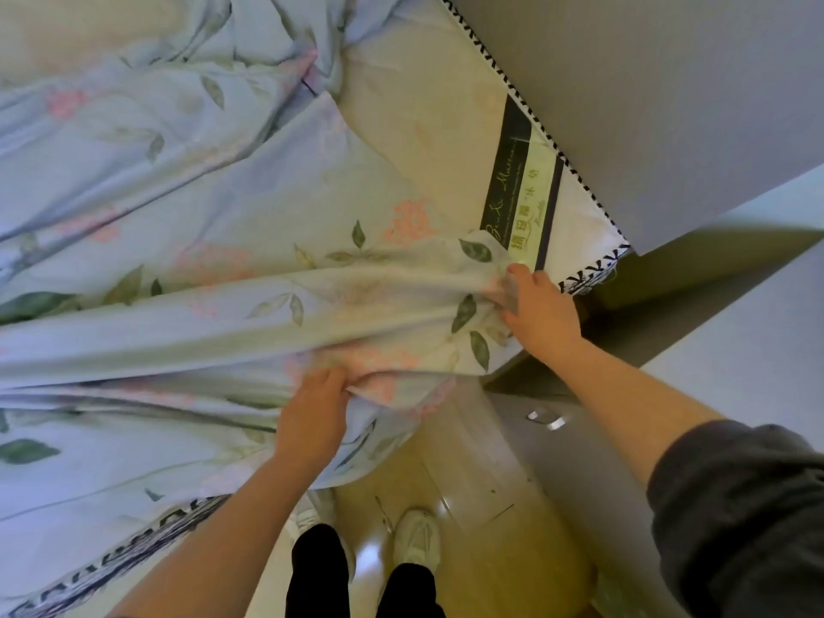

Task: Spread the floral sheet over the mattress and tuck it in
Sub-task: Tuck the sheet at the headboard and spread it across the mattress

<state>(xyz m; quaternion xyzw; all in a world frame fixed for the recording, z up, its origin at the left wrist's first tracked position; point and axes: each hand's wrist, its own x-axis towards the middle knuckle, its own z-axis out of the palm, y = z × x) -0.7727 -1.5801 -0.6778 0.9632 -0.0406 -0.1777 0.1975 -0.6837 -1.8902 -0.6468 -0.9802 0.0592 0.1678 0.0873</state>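
The floral sheet (187, 269), pale blue with pink flowers and green leaves, lies rumpled across most of the cream mattress (428, 109). My left hand (312, 417) grips a bunched fold of the sheet at the mattress's near edge, where the cloth hangs down toward the floor. My right hand (539, 310) pinches the sheet's corner close to the mattress corner, just below the dark mattress label (521, 180). A strip of bare mattress along the wall stays uncovered.
A grey wall (646, 91) runs along the mattress's right side. A black-and-white zigzag trim (584, 283) edges the mattress. Below are the wooden floor (481, 492), my white shoes (417, 537) and a small shiny object (546, 419) on the floor.
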